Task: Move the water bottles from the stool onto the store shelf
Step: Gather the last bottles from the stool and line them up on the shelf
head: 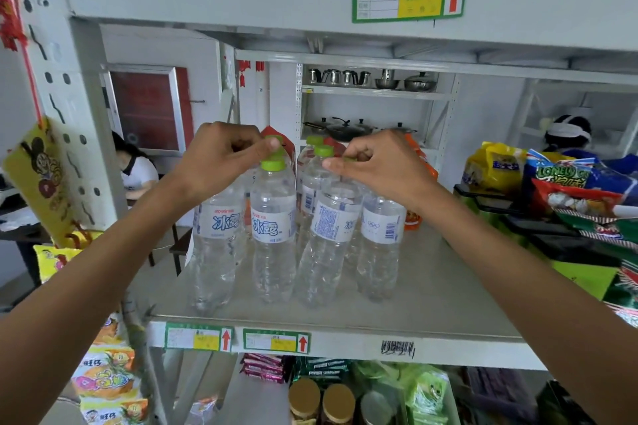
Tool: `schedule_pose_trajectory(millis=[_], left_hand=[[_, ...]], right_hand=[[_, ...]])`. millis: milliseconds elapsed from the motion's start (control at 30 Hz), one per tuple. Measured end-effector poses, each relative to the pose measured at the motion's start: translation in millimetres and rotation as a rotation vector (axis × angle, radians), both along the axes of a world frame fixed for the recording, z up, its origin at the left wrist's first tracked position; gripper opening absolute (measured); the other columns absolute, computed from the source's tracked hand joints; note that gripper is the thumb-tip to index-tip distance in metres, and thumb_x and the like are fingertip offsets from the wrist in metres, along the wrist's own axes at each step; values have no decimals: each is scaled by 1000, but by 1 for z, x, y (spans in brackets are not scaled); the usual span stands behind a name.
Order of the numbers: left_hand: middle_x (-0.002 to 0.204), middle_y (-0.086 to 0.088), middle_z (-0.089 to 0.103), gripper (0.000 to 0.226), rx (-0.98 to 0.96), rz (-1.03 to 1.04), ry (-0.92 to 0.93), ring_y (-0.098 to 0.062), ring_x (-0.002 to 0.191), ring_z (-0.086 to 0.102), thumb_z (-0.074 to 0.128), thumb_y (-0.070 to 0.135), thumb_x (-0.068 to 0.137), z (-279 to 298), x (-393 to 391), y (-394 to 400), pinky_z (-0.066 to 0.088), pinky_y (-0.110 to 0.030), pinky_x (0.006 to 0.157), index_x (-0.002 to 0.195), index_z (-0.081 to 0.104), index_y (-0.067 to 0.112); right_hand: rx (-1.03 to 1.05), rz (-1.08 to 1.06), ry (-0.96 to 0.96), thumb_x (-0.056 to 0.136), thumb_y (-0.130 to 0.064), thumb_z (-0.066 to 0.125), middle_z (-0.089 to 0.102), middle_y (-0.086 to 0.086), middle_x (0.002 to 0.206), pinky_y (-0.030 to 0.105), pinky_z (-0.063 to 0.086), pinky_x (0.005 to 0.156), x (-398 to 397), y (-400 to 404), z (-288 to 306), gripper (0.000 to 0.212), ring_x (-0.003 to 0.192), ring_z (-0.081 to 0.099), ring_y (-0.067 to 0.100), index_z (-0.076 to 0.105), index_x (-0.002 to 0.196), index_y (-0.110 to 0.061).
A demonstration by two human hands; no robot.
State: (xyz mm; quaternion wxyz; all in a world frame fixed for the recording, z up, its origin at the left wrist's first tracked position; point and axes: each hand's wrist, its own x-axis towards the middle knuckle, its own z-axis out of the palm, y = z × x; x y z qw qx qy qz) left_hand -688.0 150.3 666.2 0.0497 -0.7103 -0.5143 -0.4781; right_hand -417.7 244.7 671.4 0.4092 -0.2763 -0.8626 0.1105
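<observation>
Head view: at mid-frame both hands pinch bottles by their green caps, probably to nudge them into neat rows on the shelf (431, 300). Left hand (221, 155) grips a left-side cap, right hand (373, 166) a right-side one. I count about seven bottles (272, 228), all upright; the stool isn't visible.

clear glossy plastic bottles (273, 235) with paper-look labels and matt green caps on a smooth, dull metal shelf (431, 293).
</observation>
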Motion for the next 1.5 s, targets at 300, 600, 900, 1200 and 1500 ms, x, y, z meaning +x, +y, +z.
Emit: schedule_pose_trajectory(millis=[300,600,900,1200,1500], left_hand=[[51,9,54,50,8,95,108,-10,47,43,50,63,97,-4,-4,-4,34,-29,56,76,73,24],[71,-8,71,57,-14,16,171,-32,67,68,48,66,93,-3,-4,-10,56,-53,69,79,73,17],[87,-9,75,46,-12,-59,105,-34,81,70,68,61,84,-6,-9,-13,56,-57,77,99,79,19],[83,0,74,42,6,-56,80,-15,78,68,70,62,85,-10,-10,-8,57,-44,77,98,79,23],[87,-17,76,37,24,-53,76,-38,82,69,73,42,87,-9,-2,-14,57,-55,83,99,80,8]], right_hand=[[188,-90,-99,85,-74,66,45,-8,42,26,29,52,-7,-2,2,54,43,39,7,75,72,-22],[264,3,-349,90,-75,51,55,-11,49,25,28,53,-8,-17,15,53,43,49,1,79,109,-34],[105,127,-180,95,-41,78,76,0,71,27,43,57,-15,-4,9,20,60,63,25,85,98,-22],[43,152,-50,93,-33,83,70,-16,60,20,39,57,-3,4,5,4,52,49,3,83,97,-33],[11,216,-192,81,-70,75,63,30,70,32,24,62,-4,-1,15,42,57,37,29,84,103,-35]])
